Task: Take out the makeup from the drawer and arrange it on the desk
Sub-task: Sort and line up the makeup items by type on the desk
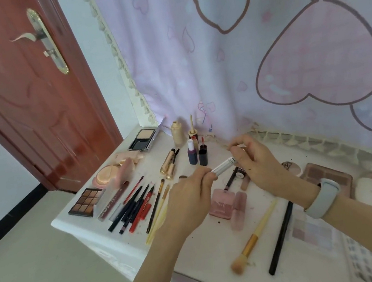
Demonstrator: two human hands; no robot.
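1. White desk top [196, 248] fills the lower centre of the frame and carries the makeup already laid out: a row of pencils [136, 206] at centre left, a brown palette [84, 203] further left, upright bottles [197, 153] towards the curtain [262, 45].
2. Left hand [189, 195], just below frame centre, has its fingers curled round the lower-left end of a white tube [223, 166].
3. Right hand [253, 159], right of centre, pinches a small pale piece [239, 146] near its fingertips, apparently the tube's cap or wand; this is too blurred to tell.
4. White tube is held above the desk, between the two hands. Its long axis runs from lower left to upper right, the free end pointing at the right hand, which is the nearer for recapping.
5. Pink case [222, 204] lies directly beneath.
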